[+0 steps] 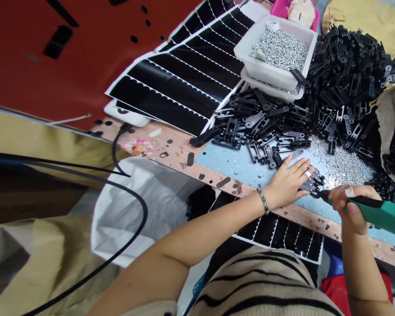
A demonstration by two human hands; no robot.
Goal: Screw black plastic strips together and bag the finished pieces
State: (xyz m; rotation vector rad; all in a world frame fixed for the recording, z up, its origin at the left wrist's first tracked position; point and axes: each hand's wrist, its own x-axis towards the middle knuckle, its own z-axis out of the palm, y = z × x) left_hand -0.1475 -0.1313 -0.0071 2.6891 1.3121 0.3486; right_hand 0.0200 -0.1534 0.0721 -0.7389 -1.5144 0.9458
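From my distant place, I look through the head camera at two bare hands over a light blue mat (217, 156). The left hand (288, 181) lies flat with its fingers spread; it does not close around anything, but rests over a small group of black parts (312, 181). I think it lies so in order that these parts do not slide or turn on the smooth mat. The group is at the near edge of the mat, between the two hands, and partly hidden under the fingers.

The right hand (353, 208) is closed around a green tool (386, 218), near its front end. The dark tip points at the nearest part of the group; whether it touches, I cannot tell. This forward grip is probably for guiding the tip with precision.

Loose screws (350, 169) lie just beyond the right hand, I suppose to be within short reach. Farther back, a white tub (263, 66) holds many more screws, and a large heap of black pieces (345, 74) lies beside it, perhaps as the supply. The black sheets (177, 83) lie apart, to the left.
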